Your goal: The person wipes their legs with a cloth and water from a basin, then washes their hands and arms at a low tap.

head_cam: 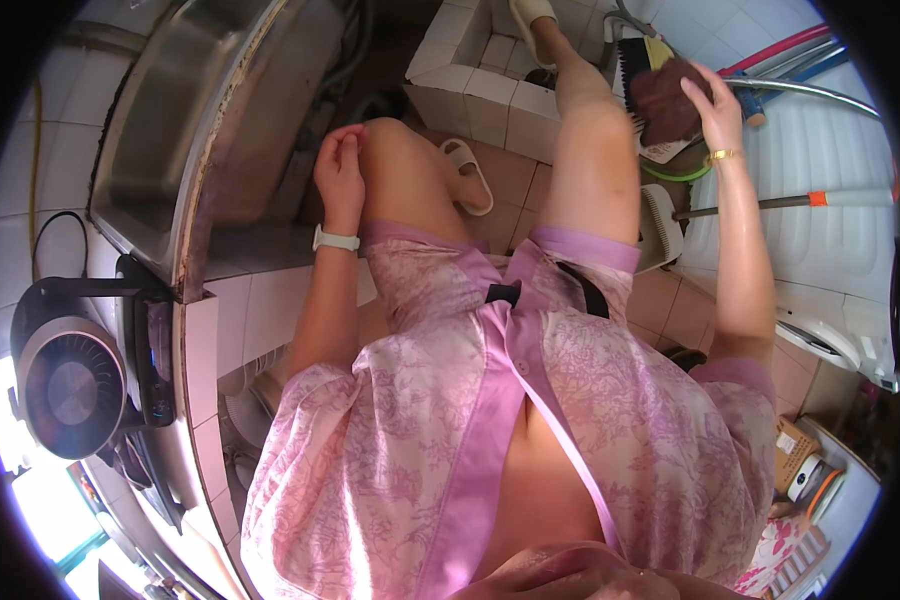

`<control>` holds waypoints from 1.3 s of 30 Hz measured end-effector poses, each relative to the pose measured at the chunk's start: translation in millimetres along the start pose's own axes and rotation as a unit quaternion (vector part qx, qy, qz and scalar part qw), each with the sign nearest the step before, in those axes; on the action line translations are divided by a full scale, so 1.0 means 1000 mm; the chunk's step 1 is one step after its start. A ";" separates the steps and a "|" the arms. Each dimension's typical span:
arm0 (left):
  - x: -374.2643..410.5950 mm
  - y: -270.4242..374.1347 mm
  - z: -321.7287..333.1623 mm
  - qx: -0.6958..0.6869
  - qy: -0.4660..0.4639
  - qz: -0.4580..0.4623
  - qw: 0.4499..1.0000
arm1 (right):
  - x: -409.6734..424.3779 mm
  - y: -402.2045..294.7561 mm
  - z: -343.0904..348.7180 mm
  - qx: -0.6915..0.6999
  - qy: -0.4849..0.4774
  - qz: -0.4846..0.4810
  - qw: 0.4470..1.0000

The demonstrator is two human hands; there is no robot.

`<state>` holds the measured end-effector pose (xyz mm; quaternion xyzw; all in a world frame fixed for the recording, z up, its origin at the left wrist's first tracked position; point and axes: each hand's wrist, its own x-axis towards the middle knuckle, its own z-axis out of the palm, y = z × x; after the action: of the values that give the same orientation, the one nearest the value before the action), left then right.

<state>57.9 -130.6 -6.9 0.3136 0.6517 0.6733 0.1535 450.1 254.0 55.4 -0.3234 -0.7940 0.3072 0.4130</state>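
Observation:
My right hand (716, 105) holds a bunched dark maroon cloth (667, 101) at the upper right, with the thumb and fingers on its edge. Behind the cloth shows a toothed black edge (630, 75) of an item leaning there, mostly covered. My left hand (341, 176) rests beside my bent knee, its fingers curled and nothing visible in them. Left of it stands a stainless steel sink (165, 127) with a rusty front edge. One foot, in a cream slipper (532, 19), is up at a low tiled basin; the other slipper (469, 176) is on the floor tiles.
A dustpan (658, 225) with a toothed edge and a long handle (765, 202) lie to the right, before a white ridged panel (787, 161). The low basin's tiled wall (487, 97) rises ahead. On the left counter stands a dark round appliance (71, 390).

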 end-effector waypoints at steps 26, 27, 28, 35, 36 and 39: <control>0.180 -0.039 0.160 -0.080 -0.020 -0.179 0.980 | 0.232 0.049 0.223 0.314 -0.147 0.358 0.867; 0.180 -0.041 0.161 -0.098 -0.007 -0.189 0.977 | 0.244 0.078 0.219 0.344 -0.083 0.396 0.847; 0.178 -0.046 0.159 -0.109 0.011 -0.201 0.974 | 0.254 0.108 0.222 0.322 -0.087 0.373 0.866; 0.162 -0.039 0.139 -0.157 0.029 -0.224 0.961 | 0.293 0.202 0.334 0.538 0.029 0.455 0.709; 0.163 -0.029 0.147 -0.161 0.028 -0.235 0.958 | 0.307 0.238 0.339 0.587 0.049 0.440 0.678; 0.175 -0.036 0.164 -0.221 -0.014 -0.245 0.944 | 0.341 0.329 0.328 0.676 0.124 0.406 0.602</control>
<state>20.7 108.6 -10.3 0.1120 0.5406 0.7377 0.3886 101.7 640.9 -191.5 -0.2767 -0.0879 0.8492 0.4411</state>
